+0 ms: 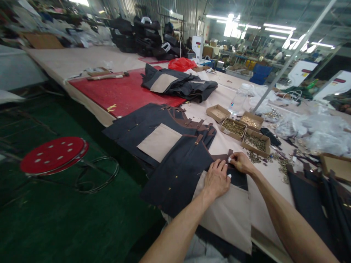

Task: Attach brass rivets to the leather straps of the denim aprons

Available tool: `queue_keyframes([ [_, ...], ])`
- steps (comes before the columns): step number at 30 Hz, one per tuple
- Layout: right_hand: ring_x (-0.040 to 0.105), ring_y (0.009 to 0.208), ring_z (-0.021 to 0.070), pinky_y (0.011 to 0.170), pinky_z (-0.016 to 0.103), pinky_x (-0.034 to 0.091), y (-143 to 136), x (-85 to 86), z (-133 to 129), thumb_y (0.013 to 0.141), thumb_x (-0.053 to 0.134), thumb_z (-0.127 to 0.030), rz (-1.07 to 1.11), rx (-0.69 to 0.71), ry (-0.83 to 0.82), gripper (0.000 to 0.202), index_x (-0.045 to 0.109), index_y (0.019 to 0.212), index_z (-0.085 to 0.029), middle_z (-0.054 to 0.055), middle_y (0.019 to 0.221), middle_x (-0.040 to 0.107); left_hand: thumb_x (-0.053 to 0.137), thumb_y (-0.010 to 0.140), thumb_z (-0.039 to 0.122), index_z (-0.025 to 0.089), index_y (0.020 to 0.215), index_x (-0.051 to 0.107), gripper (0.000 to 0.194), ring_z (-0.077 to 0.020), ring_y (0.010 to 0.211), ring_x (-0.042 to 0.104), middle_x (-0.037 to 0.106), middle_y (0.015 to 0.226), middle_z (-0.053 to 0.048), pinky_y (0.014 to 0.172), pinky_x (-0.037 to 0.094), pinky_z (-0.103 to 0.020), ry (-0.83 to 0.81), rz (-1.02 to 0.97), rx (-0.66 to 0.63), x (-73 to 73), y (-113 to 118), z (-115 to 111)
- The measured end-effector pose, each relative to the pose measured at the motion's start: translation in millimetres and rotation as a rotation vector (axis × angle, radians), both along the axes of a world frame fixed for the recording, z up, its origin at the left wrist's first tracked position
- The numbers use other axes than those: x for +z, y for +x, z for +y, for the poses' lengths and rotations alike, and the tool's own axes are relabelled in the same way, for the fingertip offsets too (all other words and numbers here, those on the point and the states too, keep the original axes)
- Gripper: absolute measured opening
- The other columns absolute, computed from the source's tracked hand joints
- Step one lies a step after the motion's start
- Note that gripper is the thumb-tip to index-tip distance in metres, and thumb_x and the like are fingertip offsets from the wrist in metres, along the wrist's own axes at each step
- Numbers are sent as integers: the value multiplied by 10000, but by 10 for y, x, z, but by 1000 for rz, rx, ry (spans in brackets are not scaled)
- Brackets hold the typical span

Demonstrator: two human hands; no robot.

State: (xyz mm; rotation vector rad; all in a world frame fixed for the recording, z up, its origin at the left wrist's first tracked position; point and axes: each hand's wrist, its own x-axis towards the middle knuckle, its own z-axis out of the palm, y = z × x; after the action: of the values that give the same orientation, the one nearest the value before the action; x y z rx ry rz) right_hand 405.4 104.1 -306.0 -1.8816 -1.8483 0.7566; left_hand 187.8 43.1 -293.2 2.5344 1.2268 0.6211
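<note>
Dark fabric pieces with brown trim (175, 171) lie overlapped along the table's near edge. My left hand (218, 178) rests on the nearest piece, above its beige pocket (226, 215), with fingers spread and white wraps on some fingertips. Just right of it, my right hand (240, 162) pinches at a small brown strap (230, 151) on the trimmed edge; its fingertips are closed, and what lies between them is too small to make out. Beyond the hands stand cardboard boxes of small metal parts (233, 128), and loose metal pieces (253, 157) lie beside them.
A red board (123, 89) carries a hammer (108, 76) and a folded dark fabric pile (178, 83). A clear bottle (240, 98) stands behind the boxes. More dark pieces (312, 204) lie at right, near plastic bags (323, 128). A red stool (53, 154) stands at left.
</note>
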Motion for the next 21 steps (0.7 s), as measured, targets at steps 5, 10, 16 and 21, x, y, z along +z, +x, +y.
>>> queue_keyframes([
  [5,565,600,139,569,236,401,98,-48,154,654,671,-277,80,-69,-78,186,748,762,-147,11,647,679,516,951,345,121,1399,549,501,-290,1441,365,498,1524,-107,1220,296,-448,1,-1,3,-7,-4,-2],
  [10,488,506,106,483,217,345,174,-61,237,614,717,-292,239,-105,-194,209,726,749,-132,-8,565,618,513,956,346,119,1407,547,506,-288,1442,368,505,1519,-113,1218,304,-449,-1,-5,6,4,-20,-5],
  [16,496,470,92,469,197,348,102,136,281,647,811,-454,232,-47,-298,357,686,731,-130,-5,514,600,526,947,325,106,1409,541,512,-287,1439,378,511,1511,-122,1222,307,-448,-3,-32,-2,-1,-28,6],
  [21,522,437,97,443,195,325,-48,330,370,573,906,-504,8,-49,-355,442,663,675,-149,-12,465,588,537,933,302,109,1400,546,506,-295,1439,380,509,1513,-122,1219,312,-460,-16,-50,0,-1,-35,19],
])
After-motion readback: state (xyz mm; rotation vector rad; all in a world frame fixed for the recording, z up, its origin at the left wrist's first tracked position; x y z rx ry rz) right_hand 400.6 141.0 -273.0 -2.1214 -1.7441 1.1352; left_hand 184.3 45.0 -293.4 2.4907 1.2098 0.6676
